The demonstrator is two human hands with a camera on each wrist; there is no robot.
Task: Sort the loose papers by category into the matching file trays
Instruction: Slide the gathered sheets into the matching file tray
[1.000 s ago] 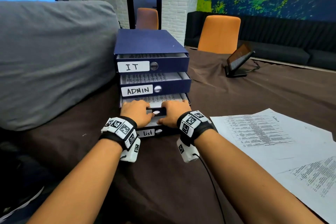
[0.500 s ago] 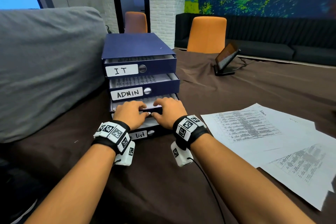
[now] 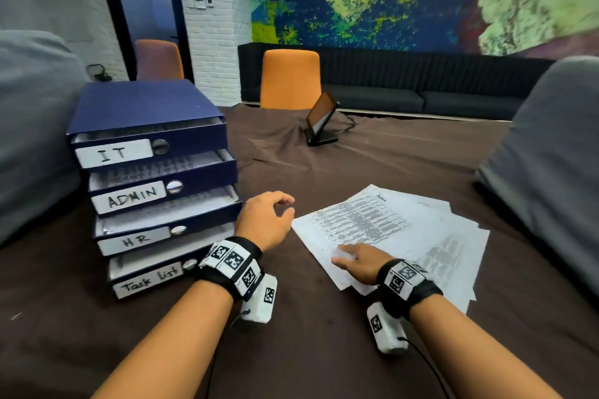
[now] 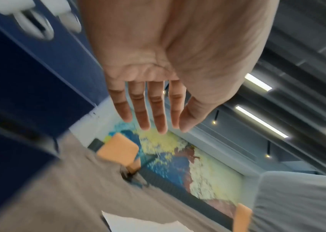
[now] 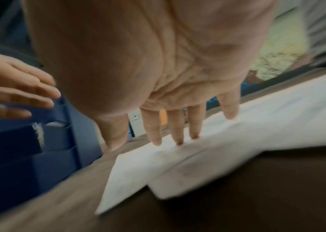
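Both hands are off the tray stack now. Half a second ago they sat together on the HR tray [image 3: 168, 215] front; that label is uncovered again. Left hand [image 3: 264, 223] hangs beside the stack [image 3: 152, 178], fingers loose and apart, holding nothing. Right hand [image 3: 358, 264] lies flat with its fingertips [image 5: 179, 139] pressing the near corner of the loose papers [image 3: 389, 230] (top sheet of several, fanned on the brown cloth [image 3: 291, 350]), no pinch
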